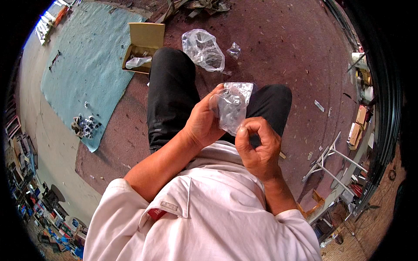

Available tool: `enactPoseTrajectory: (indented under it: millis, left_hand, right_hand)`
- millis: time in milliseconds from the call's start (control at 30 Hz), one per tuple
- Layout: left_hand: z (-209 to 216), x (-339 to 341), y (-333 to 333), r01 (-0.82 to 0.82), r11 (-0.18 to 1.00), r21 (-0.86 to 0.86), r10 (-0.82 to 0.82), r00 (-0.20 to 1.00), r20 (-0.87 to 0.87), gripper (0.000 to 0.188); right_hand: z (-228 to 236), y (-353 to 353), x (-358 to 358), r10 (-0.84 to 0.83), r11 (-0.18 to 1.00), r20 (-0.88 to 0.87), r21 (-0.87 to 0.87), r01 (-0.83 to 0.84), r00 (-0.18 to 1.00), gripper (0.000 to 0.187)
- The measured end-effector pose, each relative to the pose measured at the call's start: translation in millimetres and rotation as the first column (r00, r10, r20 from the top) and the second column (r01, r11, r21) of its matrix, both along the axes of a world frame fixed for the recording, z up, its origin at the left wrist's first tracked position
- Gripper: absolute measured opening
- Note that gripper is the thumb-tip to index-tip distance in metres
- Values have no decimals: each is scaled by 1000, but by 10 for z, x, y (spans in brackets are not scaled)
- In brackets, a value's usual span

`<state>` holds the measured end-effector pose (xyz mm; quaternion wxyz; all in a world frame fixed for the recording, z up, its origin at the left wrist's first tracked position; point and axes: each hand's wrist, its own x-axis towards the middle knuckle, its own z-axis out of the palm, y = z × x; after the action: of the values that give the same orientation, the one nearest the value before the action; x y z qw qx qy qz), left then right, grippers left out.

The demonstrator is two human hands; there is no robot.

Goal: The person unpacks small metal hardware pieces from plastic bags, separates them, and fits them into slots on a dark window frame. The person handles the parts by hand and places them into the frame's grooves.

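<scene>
A small clear plastic bag stands upright over my lap, crinkled and see-through, with its sealed-looking strip at the far end. My left hand grips its left side, the thumb lying along the edge near the top. At the bag's lower right corner, the thumb and forefinger of my right hand come together in a pinch on the plastic. Whether anything small sits between those fingertips as well is hidden. The contents of the bag, if any, are hard to make out through the glare.
Beyond my left knee an open cardboard box holds some clear plastic. A larger clear bag lies on the dark red floor. Small dark and shiny pieces are heaped on a light blue mat. A white metal frame stands at right.
</scene>
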<state>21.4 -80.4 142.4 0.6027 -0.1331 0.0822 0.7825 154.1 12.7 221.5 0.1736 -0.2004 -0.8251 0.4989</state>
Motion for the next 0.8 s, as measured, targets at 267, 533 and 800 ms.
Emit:
enactPoseTrajectory:
  millis: [267, 533, 800]
  left_hand:
    - [101, 63, 22, 70, 992, -108, -76, 996, -50, 32]
    - [87, 81, 49, 130, 990, -54, -132, 991, -32, 38]
    - [57, 100, 26, 154, 978, -138, -151, 988, 31, 39]
  right_hand:
    - [39, 63, -134, -199, 946, 99, -241, 217, 975, 21]
    - [33, 5, -134, -143, 977, 0, -162, 142, 990, 13]
    - [98, 2, -87, -132, 956, 42, -258, 138, 990, 13]
